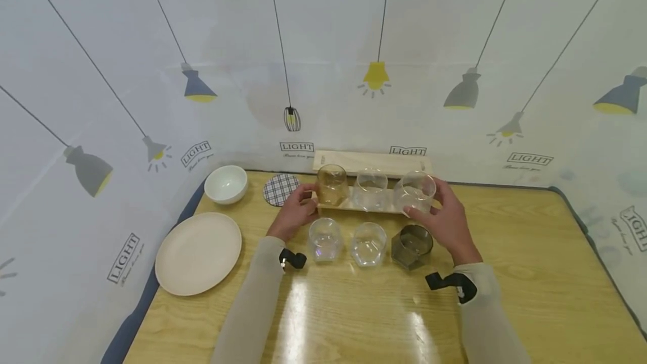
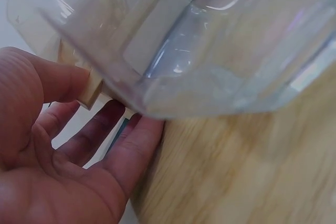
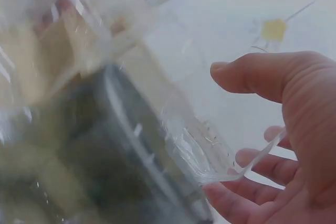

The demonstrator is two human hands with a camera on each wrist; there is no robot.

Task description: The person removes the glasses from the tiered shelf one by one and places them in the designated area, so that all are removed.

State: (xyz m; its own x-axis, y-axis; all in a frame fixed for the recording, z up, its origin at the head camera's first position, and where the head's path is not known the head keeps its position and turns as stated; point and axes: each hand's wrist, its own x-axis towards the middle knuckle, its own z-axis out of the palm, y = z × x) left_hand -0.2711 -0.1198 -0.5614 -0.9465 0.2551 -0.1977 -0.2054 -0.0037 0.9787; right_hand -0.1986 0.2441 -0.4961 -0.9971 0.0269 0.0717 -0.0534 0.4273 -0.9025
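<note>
A narrow wooden tray (image 1: pixel 346 205) carries an amber glass (image 1: pixel 332 185) at its left end, a clear glass (image 1: pixel 372 190) in the middle and another clear glass (image 1: pixel 415 191) at its right end. My left hand (image 1: pixel 295 213) pinches the tray's left end; in the left wrist view the thumb (image 2: pixel 65 81) presses on the wood. At the other end, my right hand (image 1: pixel 445 223) holds the right clear glass, thumb in front and fingers behind. Nearer me stand two clear glasses, the left one (image 1: pixel 326 240) and the middle one (image 1: pixel 369 245), plus a smoky dark glass (image 1: pixel 412 247).
Behind the tray, a pale wooden board or box (image 1: pixel 371 163) lies along the wall. To the left are a checked round coaster (image 1: pixel 281 190), a white bowl (image 1: pixel 226 185) and a large cream plate (image 1: pixel 199 254). Printed cloth walls enclose the wooden table (image 1: pixel 354 319) at the back and sides.
</note>
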